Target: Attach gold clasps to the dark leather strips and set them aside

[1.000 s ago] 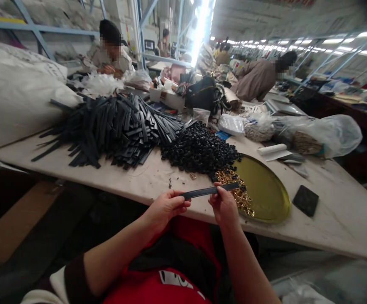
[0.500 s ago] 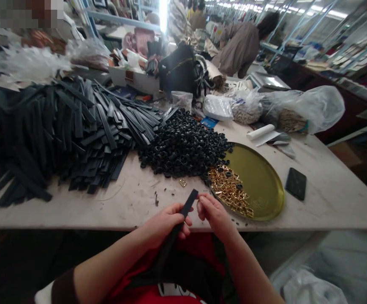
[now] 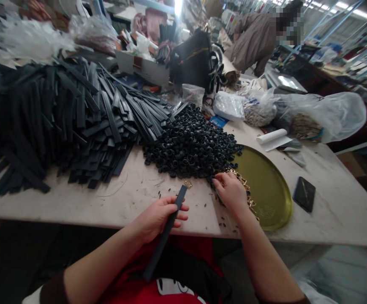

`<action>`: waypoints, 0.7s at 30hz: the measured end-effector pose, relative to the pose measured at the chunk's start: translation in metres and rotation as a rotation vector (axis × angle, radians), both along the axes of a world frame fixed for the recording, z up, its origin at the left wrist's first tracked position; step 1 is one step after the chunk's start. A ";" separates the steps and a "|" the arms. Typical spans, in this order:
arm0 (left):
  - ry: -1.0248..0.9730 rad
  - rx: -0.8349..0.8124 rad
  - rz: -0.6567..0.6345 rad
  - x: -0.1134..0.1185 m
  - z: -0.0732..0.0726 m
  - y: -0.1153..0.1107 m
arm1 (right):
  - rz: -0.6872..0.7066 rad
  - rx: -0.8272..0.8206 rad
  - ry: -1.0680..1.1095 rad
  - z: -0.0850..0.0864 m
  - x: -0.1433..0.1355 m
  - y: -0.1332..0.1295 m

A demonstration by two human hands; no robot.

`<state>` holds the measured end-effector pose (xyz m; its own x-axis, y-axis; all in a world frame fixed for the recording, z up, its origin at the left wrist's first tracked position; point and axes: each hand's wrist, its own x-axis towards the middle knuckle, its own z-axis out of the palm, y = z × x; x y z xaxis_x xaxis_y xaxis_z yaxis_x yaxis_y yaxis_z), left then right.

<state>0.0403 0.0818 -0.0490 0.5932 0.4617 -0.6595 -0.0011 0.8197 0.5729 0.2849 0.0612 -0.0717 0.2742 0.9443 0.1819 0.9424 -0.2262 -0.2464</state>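
A dark flat strap (image 3: 166,236) slants down toward my lap, pinched between the thumb and fingers of my left hand (image 3: 158,215). Just beyond its upper end lies a single gold buckle (image 3: 188,183) on the table. My right hand (image 3: 232,192) is at the left rim of the gold-coloured round tray (image 3: 265,177), its fingers curled together where black loops meet gold buckles (image 3: 251,202). What those fingertips hold, if anything, is hidden. Behind that hand spreads a heap of small black loops (image 3: 189,147).
A large pile of dark straps (image 3: 69,114) covers the table's left side. To the tray's right lies a phone (image 3: 304,194). Plastic-wrapped bundles (image 3: 306,122) and a black bag (image 3: 191,61) stand at the back, with a bent-over person (image 3: 253,36) beyond.
My right hand has left the strap's tip and moved right to the tray's edge. My left hand still holds the strap, now slightly further left. The view has shifted a little.
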 end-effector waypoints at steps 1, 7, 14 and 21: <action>-0.025 -0.003 -0.009 0.001 0.002 -0.002 | 0.029 -0.030 -0.014 -0.001 0.000 0.004; -0.129 0.013 -0.007 -0.003 0.017 -0.017 | 0.071 0.140 0.161 0.005 -0.003 0.002; -0.089 0.122 -0.035 -0.007 0.024 -0.045 | -0.014 0.055 1.417 0.023 -0.065 -0.053; -0.073 0.136 -0.055 -0.018 0.021 -0.062 | -0.190 -0.040 1.946 0.013 -0.100 -0.081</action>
